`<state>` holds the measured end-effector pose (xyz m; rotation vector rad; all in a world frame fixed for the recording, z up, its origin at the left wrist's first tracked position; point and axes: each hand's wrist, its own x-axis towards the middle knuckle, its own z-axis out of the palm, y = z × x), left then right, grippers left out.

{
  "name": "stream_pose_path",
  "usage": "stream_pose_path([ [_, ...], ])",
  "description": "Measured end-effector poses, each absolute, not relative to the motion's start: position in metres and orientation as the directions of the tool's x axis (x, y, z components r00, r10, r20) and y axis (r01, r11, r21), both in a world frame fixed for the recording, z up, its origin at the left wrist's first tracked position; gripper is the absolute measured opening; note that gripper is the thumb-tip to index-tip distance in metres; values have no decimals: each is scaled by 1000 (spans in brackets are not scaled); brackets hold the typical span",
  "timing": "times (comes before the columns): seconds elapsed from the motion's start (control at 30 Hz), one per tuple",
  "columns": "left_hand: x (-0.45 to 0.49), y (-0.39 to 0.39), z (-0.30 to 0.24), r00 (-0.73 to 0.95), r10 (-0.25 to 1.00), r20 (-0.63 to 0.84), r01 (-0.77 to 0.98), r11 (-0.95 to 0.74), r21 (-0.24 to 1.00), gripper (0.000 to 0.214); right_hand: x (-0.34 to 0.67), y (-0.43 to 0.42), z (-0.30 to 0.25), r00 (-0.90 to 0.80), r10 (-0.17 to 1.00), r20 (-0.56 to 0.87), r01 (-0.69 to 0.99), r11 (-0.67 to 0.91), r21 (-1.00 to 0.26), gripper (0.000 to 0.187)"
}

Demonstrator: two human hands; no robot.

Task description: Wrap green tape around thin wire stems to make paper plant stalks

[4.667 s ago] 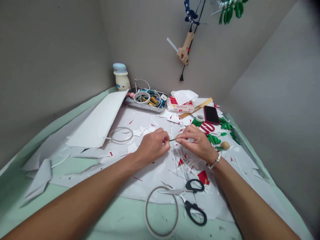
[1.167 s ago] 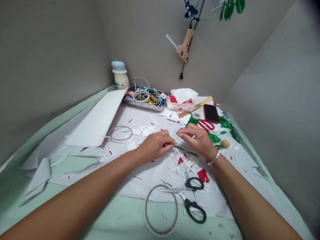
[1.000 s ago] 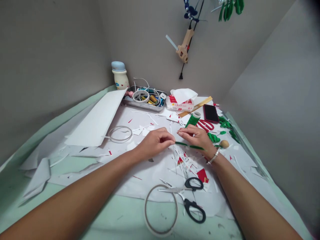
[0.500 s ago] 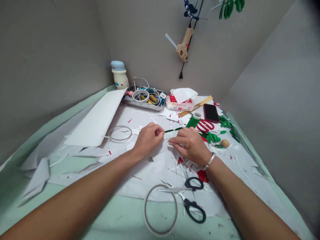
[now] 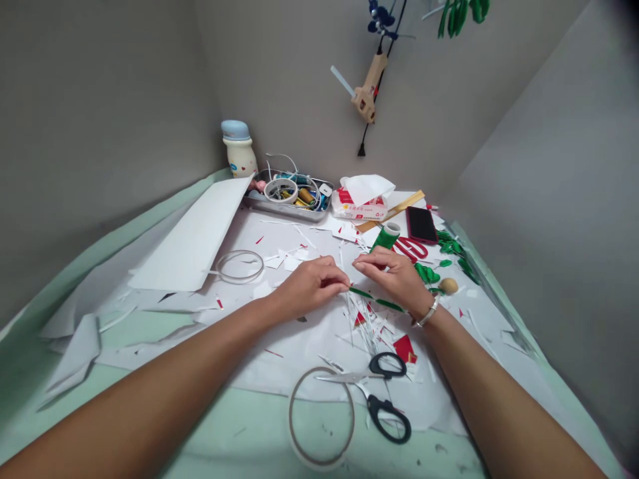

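Note:
My left hand (image 5: 314,286) is closed in a pinch on the end of a thin green leafy stem (image 5: 390,305), whose narrow leaves point right and pass below my right hand (image 5: 392,273). My right hand has its thumb and fingers pressed together just above the stem. What they hold, if anything, is too small to make out. Right behind these fingers stands a spool of green thread (image 5: 385,237), its lower part hidden. Thin wire stems (image 5: 367,326) and red paper scraps (image 5: 405,348) lie beneath the hands.
Black-handled scissors (image 5: 387,399) lie in front beside a tape ring (image 5: 294,436). Red-handled scissors (image 5: 410,249), a phone (image 5: 422,225), green leaves (image 5: 427,273) and a round bead (image 5: 448,286) are at right. Behind are a metal tray (image 5: 299,211) and a tissue pack (image 5: 360,207).
My left hand has moved right and slightly down with the green stem. My right hand has shifted a little right and up, and the stem now slants beneath it.

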<state>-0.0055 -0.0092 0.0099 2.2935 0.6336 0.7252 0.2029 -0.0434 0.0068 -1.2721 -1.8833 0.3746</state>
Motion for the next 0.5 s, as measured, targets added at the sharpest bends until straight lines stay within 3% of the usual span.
stream_pose_path([
  [0.1, -5, -8, 12, 660, 680, 319, 219, -581, 784, 15, 205, -41, 3, -183, 886, 427, 629, 439, -641, 19],
  [0.23, -5, -6, 12, 528, 786, 320, 254, -506, 824, 17, 196, -44, 0, -253, 847, 468, 679, 500, -537, 18],
  [0.5, -5, -4, 5, 345, 865, 364, 478, -495, 726, 15, 183, -53, 4, -495, 735, 462, 749, 631, -201, 16],
])
